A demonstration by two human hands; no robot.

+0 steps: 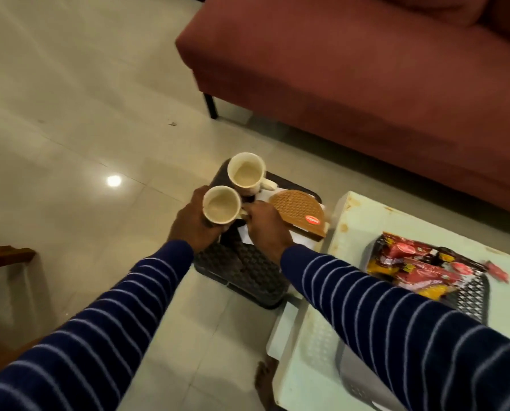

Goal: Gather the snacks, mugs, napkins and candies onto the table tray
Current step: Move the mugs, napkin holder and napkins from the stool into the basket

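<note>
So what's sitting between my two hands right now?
In the head view, a cream mug sits between them: the left hand wraps its body, the right hand is at its handle side.

Both arms out forward, hands low and close together.
Left hand [193, 225] wrapped around a mug [221, 204], fingers curled under it. Right hand [267, 225] palm-down just beside it, fingertips near the mug's handle; contact probably, too blurred to confirm.

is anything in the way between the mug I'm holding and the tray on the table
Nothing visible blocks it. The mug in your left hand has open air across to the table tray, though snack packets already fill its middle.
</note>
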